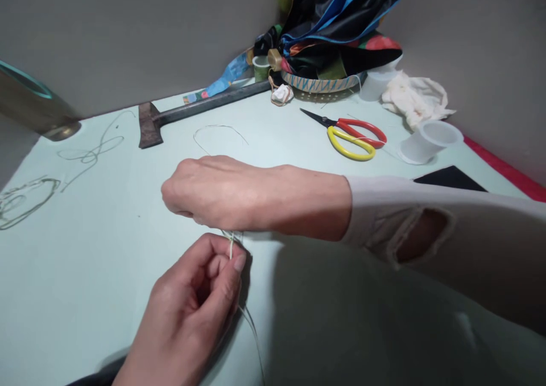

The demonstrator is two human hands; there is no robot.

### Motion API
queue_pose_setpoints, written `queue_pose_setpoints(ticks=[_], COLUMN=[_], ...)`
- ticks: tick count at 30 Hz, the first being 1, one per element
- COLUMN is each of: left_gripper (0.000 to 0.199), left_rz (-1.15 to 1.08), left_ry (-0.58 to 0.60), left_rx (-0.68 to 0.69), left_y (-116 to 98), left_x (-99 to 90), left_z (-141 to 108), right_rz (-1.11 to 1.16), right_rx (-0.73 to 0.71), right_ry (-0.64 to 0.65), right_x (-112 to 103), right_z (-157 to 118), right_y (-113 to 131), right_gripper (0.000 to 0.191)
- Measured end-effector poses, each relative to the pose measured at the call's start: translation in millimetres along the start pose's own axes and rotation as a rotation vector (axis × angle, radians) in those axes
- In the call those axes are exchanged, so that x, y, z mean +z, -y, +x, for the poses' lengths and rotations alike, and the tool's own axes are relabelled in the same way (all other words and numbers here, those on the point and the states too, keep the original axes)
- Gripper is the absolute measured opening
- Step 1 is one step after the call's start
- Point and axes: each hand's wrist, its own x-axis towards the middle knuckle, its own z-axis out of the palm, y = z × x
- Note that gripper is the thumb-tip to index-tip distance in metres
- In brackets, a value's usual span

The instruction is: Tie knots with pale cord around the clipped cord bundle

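Between the thumb and forefinger of my left hand (196,295) a thin pale cord (231,248) is pinched. Its loose ends trail down the table below the fingers. Just above, my right hand (217,193) is curled closed with its back to the camera, so its fingertips and whatever they hold are hidden. The cord runs up from the left fingers toward the underside of the right hand. A fine dark thread (222,127) curves out on the table beyond the right knuckles.
Red-and-yellow-handled scissors (352,138) lie beyond my right forearm. A hammer (150,125) lies at the back. Looped cords (29,201) are on the left. A translucent cup (429,142), crumpled white cloth (416,99) and a round basket (324,83) under dark fabric stand at the far right.
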Motion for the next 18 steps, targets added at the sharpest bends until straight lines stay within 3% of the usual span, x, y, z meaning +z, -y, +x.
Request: queue_pose_setpoints(ticks=[4, 8, 15, 18], left_gripper=[0.038, 0.052, 0.047, 0.045], left_rz=[-0.077, -0.017, -0.043, -0.072], left_ry=[-0.097, -0.183, -0.125, -0.079], left_rx=[-0.006, 0.023, 0.023, 0.008], left_y=[-4, -12, -9, -6], left_x=[8.2, 14.1, 8.5, 4.1], left_z=[-8, -14, -8, -3], right_rz=[0.014, -0.116, -0.074, -0.073], right_rx=[0.007, -0.077, -0.065, -0.031], right_ry=[0.064, 0.047, 0.057, 0.039], right_x=[-3, -3, 10, 13], right_z=[-9, -9, 30, 30], right_y=[-2, -4, -23, -24], right_gripper=[0.022, 0.025, 0.021, 0.02])
